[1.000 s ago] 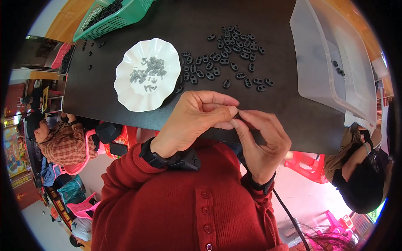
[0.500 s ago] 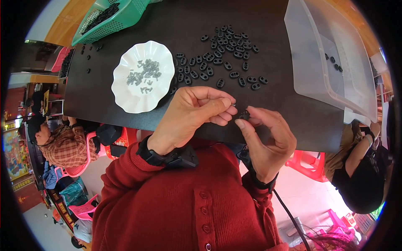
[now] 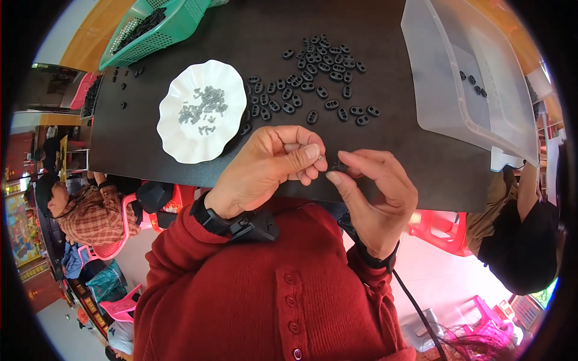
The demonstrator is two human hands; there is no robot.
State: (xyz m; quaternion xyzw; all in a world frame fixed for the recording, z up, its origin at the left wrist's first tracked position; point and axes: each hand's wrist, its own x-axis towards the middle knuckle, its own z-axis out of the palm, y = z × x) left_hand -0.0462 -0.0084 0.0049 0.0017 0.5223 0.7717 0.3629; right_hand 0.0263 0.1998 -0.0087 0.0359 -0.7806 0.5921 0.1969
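One fisheye view, left camera of the pair on your head, looking down: your red sweater (image 3: 229, 295) at 6 o'clock, dark table (image 3: 259, 36) toward 12. Close range; your left hand (image 3: 259, 165) and right hand (image 3: 385, 198) sit near centre. Upright, unmirrored, very wide, straight edges bowing.

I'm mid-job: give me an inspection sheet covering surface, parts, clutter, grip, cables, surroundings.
Surface: dark table, parts spread on it.
Parts: grey pieces in scalloped white plate; black two-hole pieces loose beside it.
Clutter: black bits near green basket; clear bin at right.
Grip: left hand pinches tiny metallic piece; right hand, small dark part.
Cables: black cable at lower right, off the table.
Surroundings: person at left, another person right, red stool.
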